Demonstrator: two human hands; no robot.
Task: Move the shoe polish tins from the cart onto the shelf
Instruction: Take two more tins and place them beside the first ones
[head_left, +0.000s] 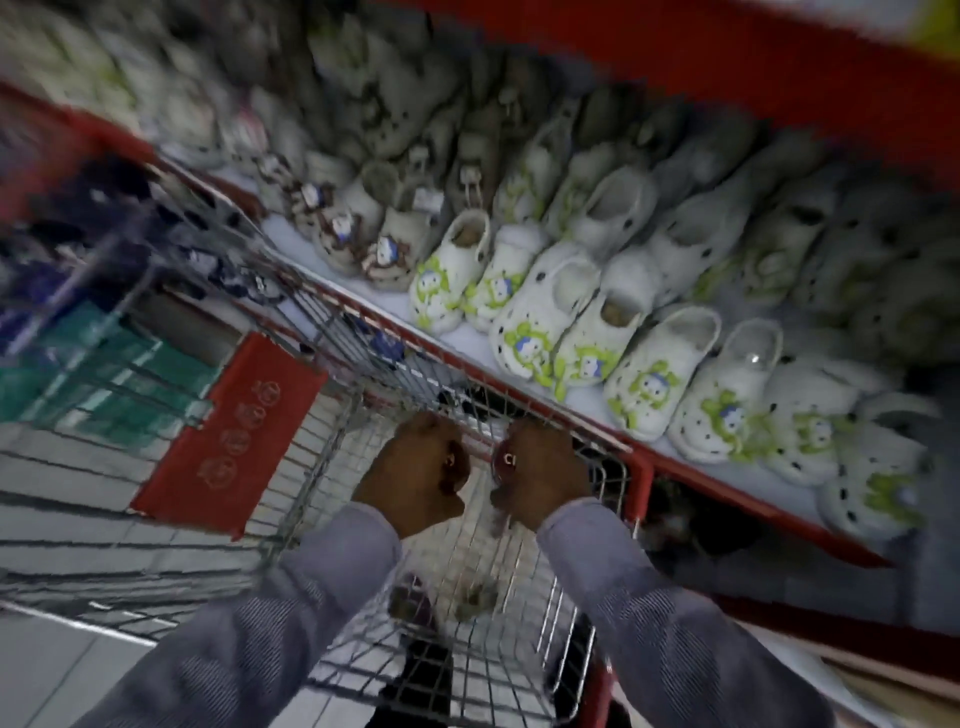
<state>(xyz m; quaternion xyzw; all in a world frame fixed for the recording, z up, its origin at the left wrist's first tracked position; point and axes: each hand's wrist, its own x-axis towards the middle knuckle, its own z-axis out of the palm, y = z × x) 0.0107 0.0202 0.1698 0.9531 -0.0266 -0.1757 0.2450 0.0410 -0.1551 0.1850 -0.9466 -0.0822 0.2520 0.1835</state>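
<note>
Hands meet over the wire cart (332, 467); the left hand (415, 475) is curled into a loose fist, and something small and reddish shows between its fingers, though the blur makes it hard to say what it grips; the right hand (540, 467) is closed around a small round tin (506, 460) with a dark red lid, held just beside the left hand, above the basket and close to the cart's near rim; both arms wear grey sleeves (670, 623); a red flap (234, 436) hangs on the cart's left side; inside the basket, below the hands, lie a few small blurred things that may be more tins; just to the right of the cart runs a red-edged shelf (545, 410), filled with rows of white clogs (540, 312) with green charms, and further back beige clogs (384, 249) with brown ones; the tin is above the cart, not on the shelf.
</note>
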